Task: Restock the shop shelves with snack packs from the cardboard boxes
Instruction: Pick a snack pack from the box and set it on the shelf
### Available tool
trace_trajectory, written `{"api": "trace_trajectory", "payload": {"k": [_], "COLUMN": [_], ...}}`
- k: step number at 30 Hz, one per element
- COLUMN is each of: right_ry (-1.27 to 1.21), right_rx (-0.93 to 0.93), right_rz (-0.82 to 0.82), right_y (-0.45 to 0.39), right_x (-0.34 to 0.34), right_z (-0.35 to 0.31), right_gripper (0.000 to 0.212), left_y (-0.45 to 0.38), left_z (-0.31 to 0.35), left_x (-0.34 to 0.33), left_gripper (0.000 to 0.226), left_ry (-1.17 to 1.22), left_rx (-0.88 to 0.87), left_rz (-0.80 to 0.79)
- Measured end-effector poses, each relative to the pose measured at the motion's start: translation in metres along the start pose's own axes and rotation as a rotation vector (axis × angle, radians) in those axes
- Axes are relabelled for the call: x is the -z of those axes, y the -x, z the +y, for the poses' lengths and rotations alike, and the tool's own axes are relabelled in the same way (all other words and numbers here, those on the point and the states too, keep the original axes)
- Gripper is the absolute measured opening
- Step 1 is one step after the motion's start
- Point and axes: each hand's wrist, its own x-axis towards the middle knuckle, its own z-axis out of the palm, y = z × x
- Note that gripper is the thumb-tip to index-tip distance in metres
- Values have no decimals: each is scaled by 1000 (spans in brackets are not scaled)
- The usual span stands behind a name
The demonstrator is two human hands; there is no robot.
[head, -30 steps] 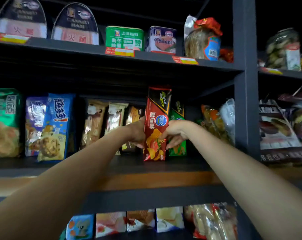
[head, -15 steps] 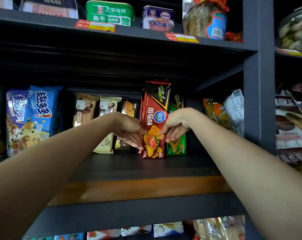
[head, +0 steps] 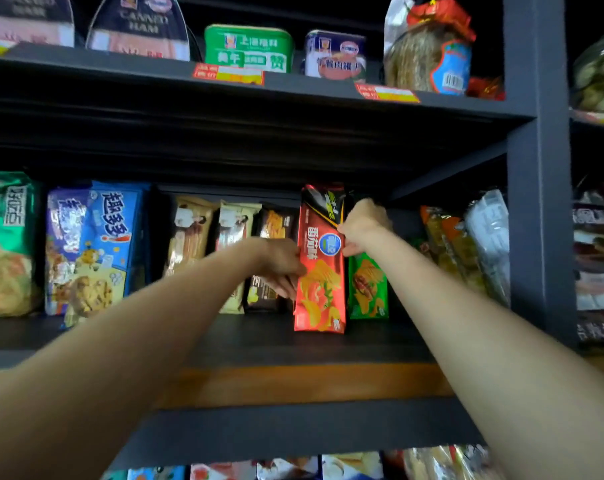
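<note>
Red snack pack (head: 319,271) standing upright on the middle shelf (head: 259,344), just beside a green pack (head: 367,285) behind and to its right. Left hand (head: 279,265) gripping its left edge, fingers curled round; right hand (head: 361,226) pinching the right edge higher up. Probably light, crinkly, slick foil with brittle chips inside, so best held by the side edges, no squeezing the middle.

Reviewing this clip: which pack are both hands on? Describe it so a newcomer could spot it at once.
On the middle shelf, just left of the dark upright post, stands a tall red snack pack. The left hand and right hand grip its sides. Unlike the green pack beside it, it is red, with a blue round logo.
</note>
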Motion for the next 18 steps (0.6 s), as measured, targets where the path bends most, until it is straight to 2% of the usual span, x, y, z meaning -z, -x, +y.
{"api": "trace_trajectory", "payload": {"k": [3,7,12,15,18], "right_ry": [30,18,78,127,184], "right_rx": [-10,-19,2,19,53], "right_rz": [35,27,46,-18,-6], "right_y": [-6,-11,-14,-12,-6], "right_x": [-8,-15,-15,-14,-8], "right_z": [8,4,4,7,5], "right_gripper": [17,23,6,23,15], "left_y": [-13,-23,-23,-13,-3], "left_z": [-3,-3,-5,-5,0], "left_x": [-8,-4,-5,-3,7], "left_gripper": [28,51,62,65,77], "left_ry": [56,17,-126,-77,-130], "left_rx": [-34,-23,-3,18,13], "left_rz": [22,140,221,187,271]}}
